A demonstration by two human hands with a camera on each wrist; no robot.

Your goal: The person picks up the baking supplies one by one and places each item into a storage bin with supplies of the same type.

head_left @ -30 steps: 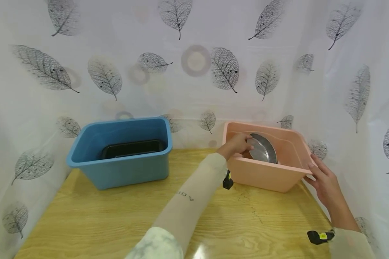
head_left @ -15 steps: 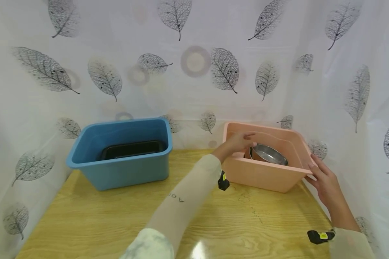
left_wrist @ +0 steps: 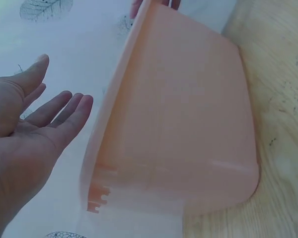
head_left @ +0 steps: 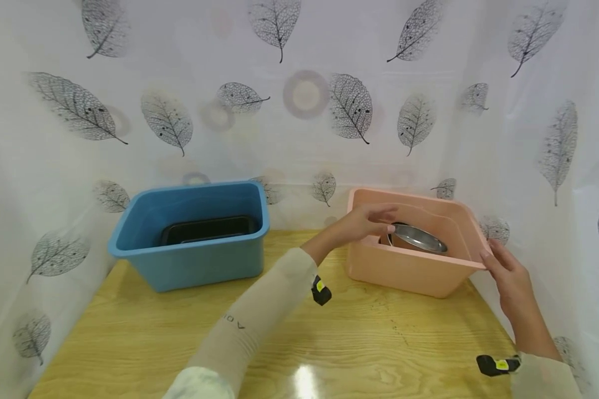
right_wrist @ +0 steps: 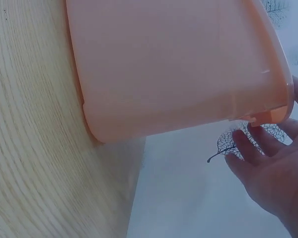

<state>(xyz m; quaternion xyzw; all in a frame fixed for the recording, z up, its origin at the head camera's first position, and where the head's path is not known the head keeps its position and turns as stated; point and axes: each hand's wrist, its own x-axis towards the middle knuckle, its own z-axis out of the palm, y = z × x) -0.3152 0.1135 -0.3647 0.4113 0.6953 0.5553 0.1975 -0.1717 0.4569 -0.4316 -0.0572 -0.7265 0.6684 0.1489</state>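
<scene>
A shiny round metal dish lies tilted inside the pink plastic bin, partly hidden by the near wall. Beside its left end, a curved rim of something else shows. My left hand hovers over the bin's left end, fingers extended and thumb apart. The left wrist view has that hand with nothing in its grasp, beside the bin's rim. At the bin's right corner, my right hand has its thumb at the rim. Its fingers extend loosely below the rim in the right wrist view.
A blue plastic bin stands at the back left with a black rectangular tray inside. Both bins rest on a wood-grain table. A leaf-patterned white curtain hangs behind and at both sides.
My left hand has let go of the metal dish and drawn back left. The dish has dropped from steeply tilted to flatter in the pink bin. My right hand has eased slightly off the corner.
</scene>
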